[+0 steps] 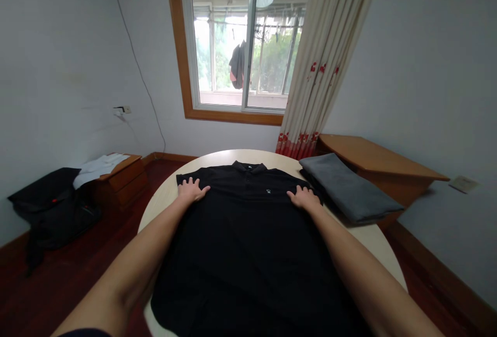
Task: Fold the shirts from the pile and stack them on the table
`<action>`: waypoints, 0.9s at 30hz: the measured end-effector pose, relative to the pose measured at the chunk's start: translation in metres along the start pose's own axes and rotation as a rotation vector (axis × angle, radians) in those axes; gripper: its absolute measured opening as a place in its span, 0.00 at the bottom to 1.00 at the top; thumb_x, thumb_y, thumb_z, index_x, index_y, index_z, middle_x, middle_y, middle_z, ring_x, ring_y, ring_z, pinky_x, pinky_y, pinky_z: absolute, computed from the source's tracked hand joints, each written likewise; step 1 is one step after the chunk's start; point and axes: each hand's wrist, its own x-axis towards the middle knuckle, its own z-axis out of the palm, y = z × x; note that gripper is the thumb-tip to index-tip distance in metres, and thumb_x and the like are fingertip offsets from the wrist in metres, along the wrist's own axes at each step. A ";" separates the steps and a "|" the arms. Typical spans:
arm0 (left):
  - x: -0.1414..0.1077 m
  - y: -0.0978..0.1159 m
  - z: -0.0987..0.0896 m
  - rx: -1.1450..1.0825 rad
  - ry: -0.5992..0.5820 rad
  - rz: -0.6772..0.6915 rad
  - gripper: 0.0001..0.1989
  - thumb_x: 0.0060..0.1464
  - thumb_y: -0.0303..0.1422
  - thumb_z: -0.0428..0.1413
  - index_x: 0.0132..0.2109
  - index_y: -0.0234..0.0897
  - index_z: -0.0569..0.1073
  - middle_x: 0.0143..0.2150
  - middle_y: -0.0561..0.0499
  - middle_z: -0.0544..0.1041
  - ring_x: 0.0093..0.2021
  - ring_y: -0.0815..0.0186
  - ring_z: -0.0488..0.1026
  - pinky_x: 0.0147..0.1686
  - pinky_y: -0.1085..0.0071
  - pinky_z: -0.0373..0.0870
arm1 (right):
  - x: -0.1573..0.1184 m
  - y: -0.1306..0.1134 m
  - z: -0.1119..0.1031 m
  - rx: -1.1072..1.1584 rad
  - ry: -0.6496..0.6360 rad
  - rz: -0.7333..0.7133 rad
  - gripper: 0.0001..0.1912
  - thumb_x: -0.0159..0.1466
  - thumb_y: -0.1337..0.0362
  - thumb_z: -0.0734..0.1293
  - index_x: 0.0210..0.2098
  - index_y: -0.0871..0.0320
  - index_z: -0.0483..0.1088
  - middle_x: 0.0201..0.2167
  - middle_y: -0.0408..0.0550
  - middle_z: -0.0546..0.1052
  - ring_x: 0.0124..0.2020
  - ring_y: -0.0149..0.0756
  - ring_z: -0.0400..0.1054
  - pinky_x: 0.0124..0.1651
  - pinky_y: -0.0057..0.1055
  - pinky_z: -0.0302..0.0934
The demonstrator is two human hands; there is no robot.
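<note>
A black collared shirt (248, 244) lies spread out on a round pale table (229, 156), its collar toward the window and a small light logo on the chest. My left hand (191, 190) rests flat on the shirt near the left sleeve, fingers apart. On the other side, my right hand (305, 198) lies on the cloth by the right sleeve, its fingers also spread. Neither hand grips anything. The shirt's lower end runs out of view at the bottom.
Folded grey cloth (345, 187) lies on the table's right side, over something dark. A wooden desk (380, 160) stands behind it. At left are a small wooden cabinet (126, 179) with papers and a black bag (58, 207). A curtain (326, 62) hangs beside the window.
</note>
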 end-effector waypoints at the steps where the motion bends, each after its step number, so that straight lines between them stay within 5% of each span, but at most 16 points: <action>1: 0.002 0.004 -0.004 -0.003 -0.027 -0.046 0.50 0.57 0.66 0.41 0.72 0.32 0.59 0.73 0.28 0.54 0.71 0.33 0.52 0.64 0.40 0.53 | 0.000 -0.006 -0.003 -0.009 -0.029 0.043 0.38 0.72 0.44 0.54 0.70 0.67 0.58 0.67 0.73 0.60 0.67 0.62 0.56 0.61 0.54 0.57; 5: 0.007 0.034 -0.012 0.026 -0.006 -0.072 0.47 0.59 0.62 0.41 0.67 0.26 0.66 0.69 0.23 0.60 0.70 0.30 0.52 0.63 0.33 0.51 | -0.002 -0.037 -0.014 -0.071 -0.005 0.069 0.36 0.70 0.45 0.58 0.65 0.67 0.66 0.64 0.76 0.63 0.66 0.68 0.57 0.63 0.66 0.48; 8: 0.008 0.061 -0.005 0.059 0.065 0.159 0.42 0.62 0.59 0.37 0.71 0.36 0.62 0.75 0.37 0.51 0.73 0.34 0.45 0.64 0.31 0.47 | 0.000 -0.060 -0.014 -0.002 0.075 -0.122 0.35 0.71 0.46 0.56 0.70 0.60 0.59 0.70 0.67 0.56 0.70 0.67 0.47 0.65 0.67 0.41; 11: 0.016 0.076 0.007 -0.004 -0.008 0.254 0.44 0.60 0.63 0.34 0.74 0.44 0.54 0.77 0.46 0.43 0.75 0.36 0.37 0.64 0.29 0.42 | 0.011 -0.074 -0.004 0.123 -0.015 -0.175 0.37 0.72 0.43 0.51 0.74 0.53 0.49 0.75 0.58 0.45 0.73 0.65 0.38 0.66 0.69 0.40; 16: 0.050 0.080 0.015 -0.036 -0.025 0.161 0.49 0.55 0.69 0.32 0.75 0.49 0.51 0.78 0.50 0.42 0.74 0.31 0.34 0.62 0.23 0.38 | 0.044 -0.074 0.011 0.119 -0.015 -0.123 0.40 0.70 0.38 0.46 0.75 0.49 0.46 0.76 0.51 0.40 0.75 0.62 0.29 0.67 0.71 0.30; 27: 0.112 0.099 0.013 -0.027 -0.022 0.151 0.49 0.55 0.69 0.31 0.75 0.49 0.49 0.78 0.50 0.41 0.74 0.31 0.33 0.62 0.24 0.36 | 0.125 -0.074 0.007 0.103 0.054 -0.182 0.41 0.69 0.35 0.48 0.74 0.48 0.50 0.76 0.48 0.44 0.75 0.59 0.34 0.68 0.69 0.32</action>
